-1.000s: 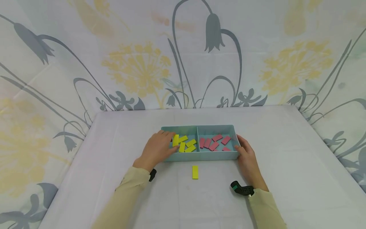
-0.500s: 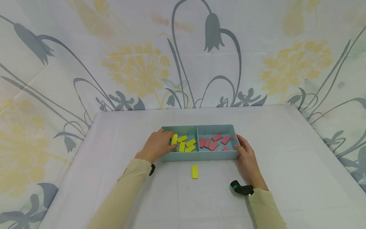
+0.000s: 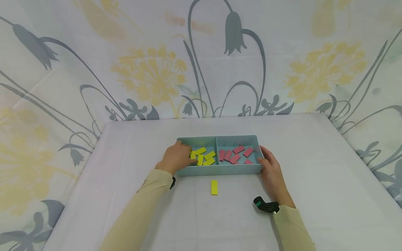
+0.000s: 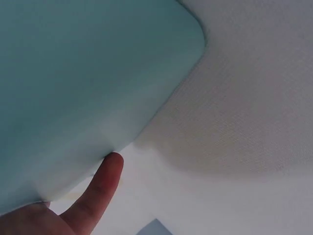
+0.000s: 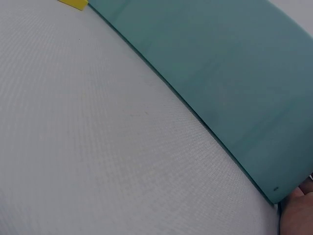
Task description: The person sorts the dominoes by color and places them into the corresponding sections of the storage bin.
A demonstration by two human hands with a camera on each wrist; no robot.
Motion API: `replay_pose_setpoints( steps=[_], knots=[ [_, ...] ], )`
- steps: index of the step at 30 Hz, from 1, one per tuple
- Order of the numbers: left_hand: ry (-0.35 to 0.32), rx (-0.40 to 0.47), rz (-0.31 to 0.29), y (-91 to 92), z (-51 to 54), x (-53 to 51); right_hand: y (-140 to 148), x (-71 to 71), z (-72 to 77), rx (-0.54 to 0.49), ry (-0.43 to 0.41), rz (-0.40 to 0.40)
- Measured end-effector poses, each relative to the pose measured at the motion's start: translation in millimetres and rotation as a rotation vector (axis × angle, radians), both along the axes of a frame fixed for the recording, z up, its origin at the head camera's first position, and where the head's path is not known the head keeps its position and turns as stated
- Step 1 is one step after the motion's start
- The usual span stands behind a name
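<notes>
A pale teal two-compartment tray (image 3: 220,170) lies on the table in the head view. Its left compartment holds several yellow blocks (image 3: 209,155), its right one several pink blocks (image 3: 238,149). My left hand (image 3: 177,157) grips the tray's left end, thumb over the rim; it partly hides the leftmost yellow block. In the left wrist view a finger (image 4: 100,188) touches the tray's edge (image 4: 98,88). At the opposite end, my right hand (image 3: 270,170) holds the right wall, thumb on the rim. Only a bit of that hand shows in the right wrist view.
One yellow block (image 3: 214,187) lies alone on the white tablecloth (image 3: 232,223), in front of the tray. Behind the table hangs a flower-patterned cloth (image 3: 213,69).
My left hand has shifted from above the yellow blocks to the tray's left end. The yellow block beside its fingers now sits lower in the compartment. My right hand stays put.
</notes>
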State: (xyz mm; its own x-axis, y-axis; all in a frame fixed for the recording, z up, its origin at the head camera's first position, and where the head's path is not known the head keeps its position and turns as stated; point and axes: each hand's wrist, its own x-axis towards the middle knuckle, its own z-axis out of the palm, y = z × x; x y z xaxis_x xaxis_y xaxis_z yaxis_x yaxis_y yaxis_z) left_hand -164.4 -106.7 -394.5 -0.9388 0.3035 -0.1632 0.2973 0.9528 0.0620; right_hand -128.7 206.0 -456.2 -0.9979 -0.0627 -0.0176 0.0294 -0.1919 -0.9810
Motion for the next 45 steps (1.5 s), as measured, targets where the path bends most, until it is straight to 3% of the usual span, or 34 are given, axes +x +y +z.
replay_pose_setpoints(
  steps=[16,24,35,42,45],
  knots=[
    [-0.003,-0.080,0.039,10.3,-1.5,-0.9,2,1.1,0.1,0.003,0.010,-0.008],
    [-0.004,-0.082,0.045,11.4,4.1,0.9,2,-0.6,-0.1,0.014,0.021,-0.008],
    [0.001,-0.086,0.045,10.0,2.8,2.1,1,-1.0,-1.8,0.005,0.003,0.001],
    [0.037,-0.051,0.045,7.4,-1.1,2.0,1,-0.9,-1.5,0.012,0.003,0.001],
    [0.087,-0.017,0.048,7.0,-4.0,2.3,1,-1.1,-0.9,0.021,-0.001,-0.004]
  ],
)
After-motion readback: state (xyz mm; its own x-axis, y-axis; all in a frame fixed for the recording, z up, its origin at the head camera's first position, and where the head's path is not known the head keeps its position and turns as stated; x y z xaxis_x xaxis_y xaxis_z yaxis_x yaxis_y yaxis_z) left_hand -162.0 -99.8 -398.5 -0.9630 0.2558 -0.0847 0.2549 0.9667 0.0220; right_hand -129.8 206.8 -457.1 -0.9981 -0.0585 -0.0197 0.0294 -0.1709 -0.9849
